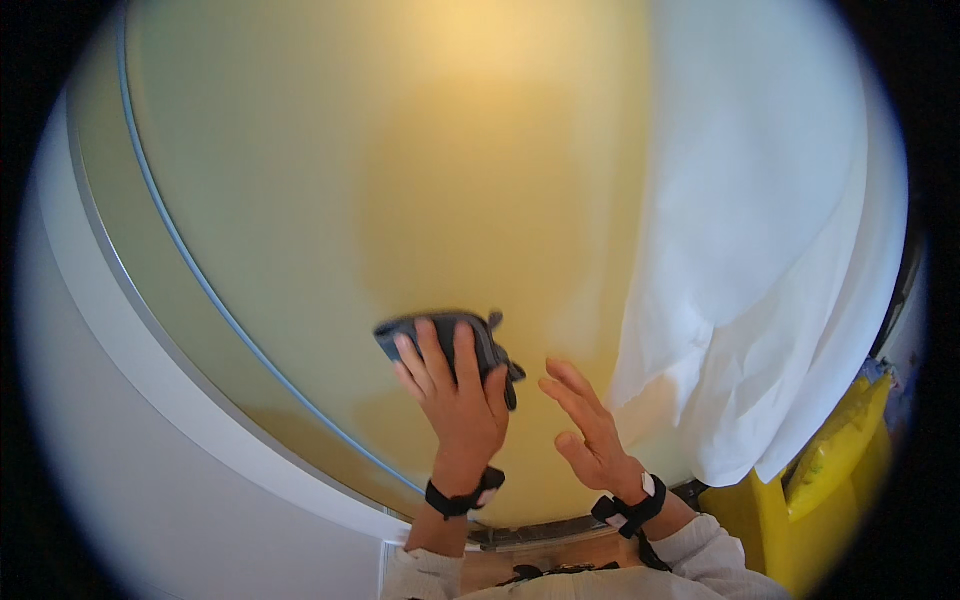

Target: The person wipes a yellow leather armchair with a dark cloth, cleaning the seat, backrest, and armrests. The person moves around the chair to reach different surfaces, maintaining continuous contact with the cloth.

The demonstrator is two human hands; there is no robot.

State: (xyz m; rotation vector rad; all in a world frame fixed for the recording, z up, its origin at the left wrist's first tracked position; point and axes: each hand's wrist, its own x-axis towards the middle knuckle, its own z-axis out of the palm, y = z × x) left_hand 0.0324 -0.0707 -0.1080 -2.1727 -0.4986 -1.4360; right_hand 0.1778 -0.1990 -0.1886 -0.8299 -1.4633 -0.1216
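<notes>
White sleeves (705, 555) lead to the left hand (464, 418), grip spread flat over a grey cloth (487, 348) against a yellowish panel (500, 220), and the empty, open right hand (599, 443); wiping seems under way, how much is done or left impossible to tell.

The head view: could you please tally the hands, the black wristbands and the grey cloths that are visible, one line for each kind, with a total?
Hands, left hand and right hand: 2
Black wristbands, left wristband and right wristband: 2
Grey cloth: 1
Total: 5
</notes>
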